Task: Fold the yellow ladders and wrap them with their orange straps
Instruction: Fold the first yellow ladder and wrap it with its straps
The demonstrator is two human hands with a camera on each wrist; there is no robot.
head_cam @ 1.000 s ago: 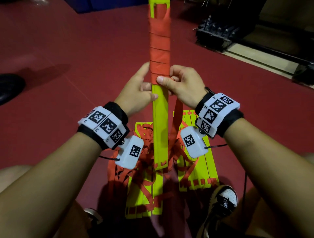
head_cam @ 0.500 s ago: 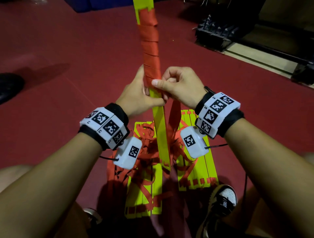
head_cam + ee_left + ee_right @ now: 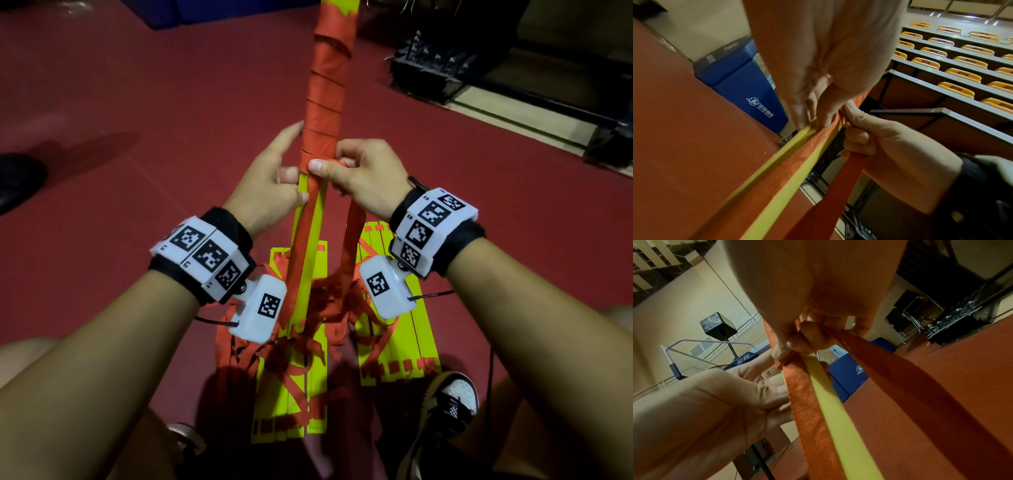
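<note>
Head view: both hands (image 3: 270, 185) on strapped ladder (image 3: 310, 236)

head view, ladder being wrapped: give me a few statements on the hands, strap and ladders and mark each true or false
1. The right hand pinches the orange strap against the folded yellow ladder. True.
2. The strap wrap covers the held ladder's whole length. False: yellow shows bare below the hands.
3. The left hand rests flat on the floor. False: it holds the ladder just below the wrap.
4. More yellow ladders lie on the red floor under the arms, with loose orange straps over them. True.
5. A blue mat lies on the person's lap. False: it stands far off at the frame's top.
</note>
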